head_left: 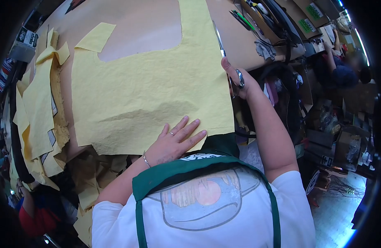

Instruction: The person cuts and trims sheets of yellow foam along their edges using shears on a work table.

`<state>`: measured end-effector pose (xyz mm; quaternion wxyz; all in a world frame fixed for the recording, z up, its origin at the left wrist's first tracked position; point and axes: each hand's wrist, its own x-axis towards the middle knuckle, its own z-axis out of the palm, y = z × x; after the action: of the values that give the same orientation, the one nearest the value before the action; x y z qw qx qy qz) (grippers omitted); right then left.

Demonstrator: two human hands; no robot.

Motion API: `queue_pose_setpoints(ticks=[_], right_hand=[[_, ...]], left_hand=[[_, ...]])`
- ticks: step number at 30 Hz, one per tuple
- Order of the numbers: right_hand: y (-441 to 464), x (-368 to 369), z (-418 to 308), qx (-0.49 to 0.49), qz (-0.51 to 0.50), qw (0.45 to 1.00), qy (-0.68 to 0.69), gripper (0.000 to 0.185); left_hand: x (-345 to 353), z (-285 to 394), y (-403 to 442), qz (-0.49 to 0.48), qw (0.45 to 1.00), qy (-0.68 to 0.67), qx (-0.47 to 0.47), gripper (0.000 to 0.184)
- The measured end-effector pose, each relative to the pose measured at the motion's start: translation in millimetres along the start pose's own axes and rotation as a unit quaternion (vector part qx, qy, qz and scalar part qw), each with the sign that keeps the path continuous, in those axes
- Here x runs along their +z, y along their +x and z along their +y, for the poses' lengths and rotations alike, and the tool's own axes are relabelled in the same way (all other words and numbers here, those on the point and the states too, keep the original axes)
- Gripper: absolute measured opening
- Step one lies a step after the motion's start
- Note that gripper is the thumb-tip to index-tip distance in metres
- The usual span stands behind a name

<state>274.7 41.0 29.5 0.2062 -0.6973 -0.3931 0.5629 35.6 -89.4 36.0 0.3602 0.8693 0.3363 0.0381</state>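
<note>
A large sheet of yellow material (157, 87), felt-like or paper-like, lies over the table and hangs slightly past its near edge. Its upper side has a wide cut-out, and low wrinkles run across its middle. My left hand (174, 142) rests flat on the sheet's lower part, fingers stretched out and a ring on one of them. At the sheet's right edge, my right hand (240, 80) is closed on a pair of scissors (219, 41). Their blades point away from me along that edge. Part of the handles is hidden by my fingers.
Stacked yellow pieces (39, 107) lie at the table's left, with more scraps (91, 177) below the edge. Pens (243, 20), a grey cloth (265, 48) and a tool box (262, 20) are at the upper right. Two other people work nearby, one right (337, 70), one lower left (33, 211).
</note>
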Motion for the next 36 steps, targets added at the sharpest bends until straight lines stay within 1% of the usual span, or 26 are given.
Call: queue_pose_setpoints(ticks=[6, 9, 12, 16, 21, 24, 26, 29, 36], right_hand=[[9.3, 2.8, -0.8, 0.001, 0.014, 1.000, 0.009, 0.072], [7.7, 1.8, -1.9, -0.011, 0.004, 1.000, -0.008, 0.071], [3.8, 2.6, -2.4, -0.039, 0.018, 0.999, -0.030, 0.070], [4.4, 4.6, -0.6, -0.040, 0.024, 0.998, -0.036, 0.069], [8.2, 3.2, 4.0, -0.023, 0.025, 0.999, -0.029, 0.066], [11.8, 6.0, 8.1, -0.049, 0.032, 0.998, 0.000, 0.068], [12.9, 4.2, 8.0, -0.045, 0.020, 0.999, 0.000, 0.068], [15.3, 0.2, 4.5, -0.029, 0.007, 1.000, 0.004, 0.068], [21.7, -1.8, -10.8, 0.026, 0.009, 0.999, 0.038, 0.068]], left_hand=[[-0.5, -2.6, -3.5, -0.004, 1.000, -0.007, 0.004, 0.059], [1.0, -4.5, -4.0, -0.005, 1.000, -0.010, 0.006, 0.059], [-0.4, -2.9, -4.1, -0.001, 1.000, -0.022, 0.005, 0.059], [1.9, -5.2, -4.0, -0.005, 1.000, -0.015, 0.011, 0.059], [0.5, -3.4, -4.5, -0.001, 0.999, -0.033, 0.002, 0.060], [-0.7, -3.1, -4.4, -0.005, 0.999, -0.038, 0.003, 0.059], [-3.2, -1.7, -4.6, -0.009, 0.999, -0.044, 0.004, 0.058], [-0.7, -4.3, -5.0, -0.017, 1.000, -0.018, 0.017, 0.059], [-0.3, -5.1, -7.5, -0.021, 0.999, -0.028, 0.041, 0.057]])
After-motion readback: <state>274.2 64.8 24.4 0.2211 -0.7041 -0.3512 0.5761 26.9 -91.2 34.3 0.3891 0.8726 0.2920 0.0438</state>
